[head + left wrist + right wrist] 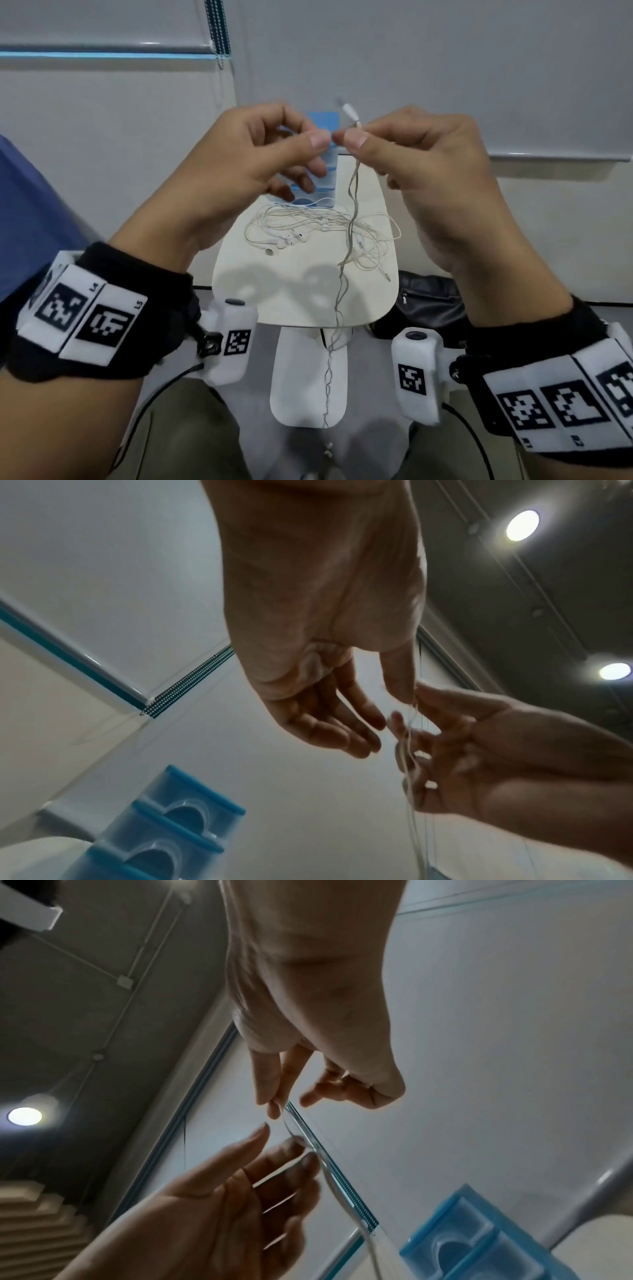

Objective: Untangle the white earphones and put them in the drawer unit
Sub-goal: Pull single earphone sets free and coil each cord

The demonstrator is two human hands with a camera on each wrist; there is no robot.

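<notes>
Both hands are raised above a small white table (301, 298). My right hand (352, 137) pinches a white earphone cable (352, 192) between thumb and forefinger just below its plug (350, 113); the pinch shows in the right wrist view (277, 1104). My left hand (320, 137) holds the same cable beside it with thumb and forefinger, its other fingers loosely curled. The cable hangs down, twisted, past the table's front edge. A tangled pile of white earphones (308, 229) lies on the table. The blue translucent drawer unit (329, 171) stands behind the pile, partly hidden by my hands.
A black bag (421, 308) lies on the floor right of the table. The table's white base (308, 377) is below, between my knees. A bead chain (219, 34) hangs on the wall behind. Blue cloth (27, 205) fills the left edge.
</notes>
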